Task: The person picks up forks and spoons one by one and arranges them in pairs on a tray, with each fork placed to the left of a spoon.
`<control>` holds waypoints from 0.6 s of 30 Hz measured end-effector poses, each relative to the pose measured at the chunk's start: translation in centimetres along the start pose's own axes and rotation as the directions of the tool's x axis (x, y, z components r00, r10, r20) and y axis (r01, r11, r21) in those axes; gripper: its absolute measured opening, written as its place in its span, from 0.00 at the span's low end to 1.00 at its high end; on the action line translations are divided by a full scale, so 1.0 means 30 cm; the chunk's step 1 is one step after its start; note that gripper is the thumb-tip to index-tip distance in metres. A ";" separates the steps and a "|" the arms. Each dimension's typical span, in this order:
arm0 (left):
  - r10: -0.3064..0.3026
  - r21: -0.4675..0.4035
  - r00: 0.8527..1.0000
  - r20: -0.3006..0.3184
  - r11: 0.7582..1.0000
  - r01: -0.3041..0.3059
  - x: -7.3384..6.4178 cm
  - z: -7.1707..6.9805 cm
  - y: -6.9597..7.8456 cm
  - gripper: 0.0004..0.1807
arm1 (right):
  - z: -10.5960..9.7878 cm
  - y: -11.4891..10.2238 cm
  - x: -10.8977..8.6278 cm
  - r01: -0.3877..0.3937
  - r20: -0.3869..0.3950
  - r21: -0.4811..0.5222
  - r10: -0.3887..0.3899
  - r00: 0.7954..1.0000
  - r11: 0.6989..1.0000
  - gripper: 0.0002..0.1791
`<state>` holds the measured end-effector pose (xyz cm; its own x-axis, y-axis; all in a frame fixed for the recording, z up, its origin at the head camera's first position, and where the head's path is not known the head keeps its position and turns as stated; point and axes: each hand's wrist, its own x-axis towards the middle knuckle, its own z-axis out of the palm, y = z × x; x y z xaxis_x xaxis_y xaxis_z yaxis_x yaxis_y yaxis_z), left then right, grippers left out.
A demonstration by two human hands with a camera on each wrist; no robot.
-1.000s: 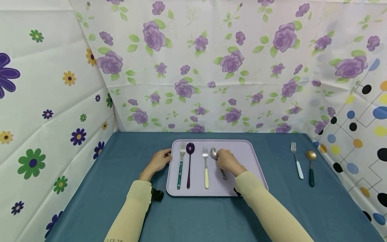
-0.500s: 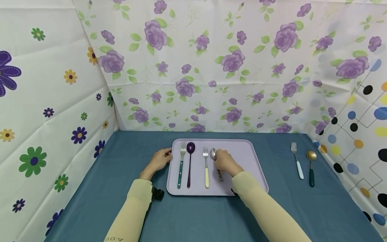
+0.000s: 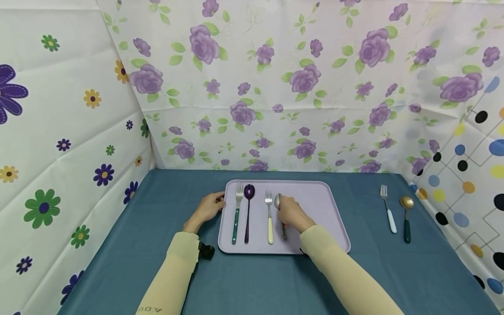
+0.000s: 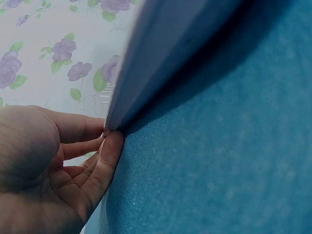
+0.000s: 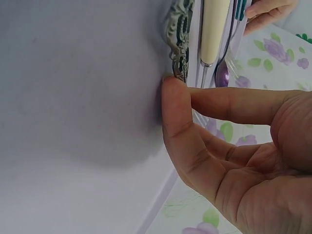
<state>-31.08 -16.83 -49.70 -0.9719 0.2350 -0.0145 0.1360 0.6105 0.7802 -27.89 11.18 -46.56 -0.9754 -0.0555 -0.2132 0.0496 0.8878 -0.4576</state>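
Observation:
My right hand (image 3: 294, 213) pinches a silver spoon (image 3: 277, 200) with an ornate handle, near the middle of the lilac tray (image 3: 316, 199). In the right wrist view, thumb and fingertips meet at the patterned spoon handle (image 5: 179, 36), close over the tray surface. The hand hides the spoon's middle part. My left hand (image 3: 206, 210) holds the tray's left edge; its thumb and fingers pinch the tray rim (image 4: 141, 78) in the left wrist view. Just left of the spoon lies a fork with a cream handle (image 3: 270, 229), roughly parallel to it.
A green-handled fork (image 3: 235, 225) and a purple spoon (image 3: 247, 214) lie side by side on the tray's left part. On the blue tablecloth (image 3: 252, 284) to the right are a white-handled fork (image 3: 390, 218) and a gold spoon with a dark green handle (image 3: 407, 227). Patterned cloths surround the table.
My right hand has shifted a little left, and the ornate spoon's handle end has swung left, so it stands straighter beside the cream-handled fork. My left hand stays at the tray edge.

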 end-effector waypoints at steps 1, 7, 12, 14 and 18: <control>-0.002 0.000 1.000 0.001 1.000 0.002 0.000 0.000 0.001 0.26 | 0.000 0.000 0.000 0.000 0.000 -0.005 0.000 1.000 1.000 0.06; -0.008 -0.005 1.000 0.003 1.000 0.008 0.000 0.000 0.001 0.26 | -0.003 0.002 -0.004 0.022 -0.008 -0.015 -0.022 1.000 1.000 0.08; -0.004 -0.001 1.000 0.000 1.000 0.004 0.004 0.003 -0.003 0.26 | -0.002 0.002 -0.012 0.051 -0.010 0.006 -0.050 0.999 0.999 0.06; -0.005 0.000 1.000 -0.001 1.000 0.005 0.005 0.003 -0.003 0.27 | -0.002 0.000 -0.016 0.054 -0.008 0.014 -0.054 0.998 0.998 0.06; -0.013 -0.002 1.000 -0.004 1.000 0.013 0.003 0.001 -0.003 0.27 | -0.003 -0.003 -0.018 0.066 0.002 0.011 -0.066 0.998 0.998 0.06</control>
<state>-31.17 -16.83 -49.78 -0.9743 0.2241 -0.0217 0.1234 0.6118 0.7813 -27.38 11.17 -46.31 -0.9761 -0.1147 -0.1847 -0.0122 0.8769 -0.4804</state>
